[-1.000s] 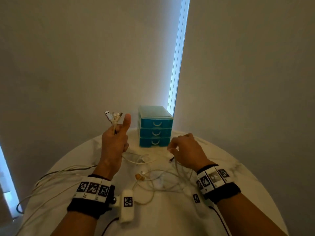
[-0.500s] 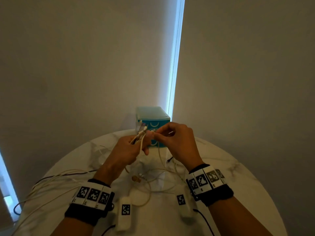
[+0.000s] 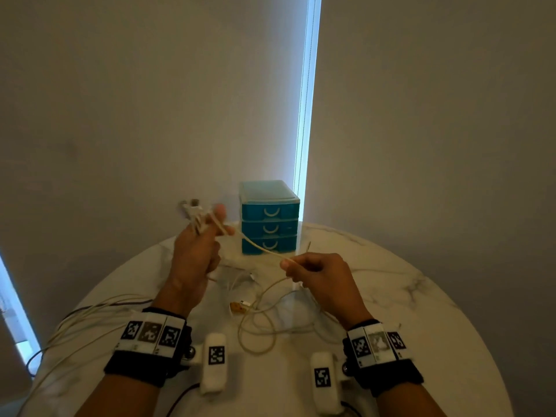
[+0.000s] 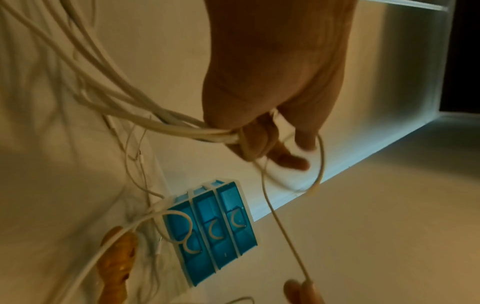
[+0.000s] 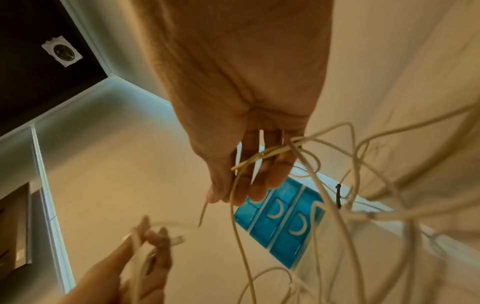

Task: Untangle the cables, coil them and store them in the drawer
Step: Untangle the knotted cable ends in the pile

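Two hands are raised above the round marble table (image 3: 421, 284). Several white cable ends (image 3: 195, 213) are gripped as a bundle in the curled fingers of the left hand (image 3: 195, 254). One thin white cable (image 3: 258, 246) is drawn taut from that bundle and pinched between thumb and fingers of the right hand (image 3: 319, 275). Loose tangled cables (image 3: 270, 320) are spread on the table below. Three closed drawers are seen in the blue drawer unit (image 3: 269, 218) at the far edge.
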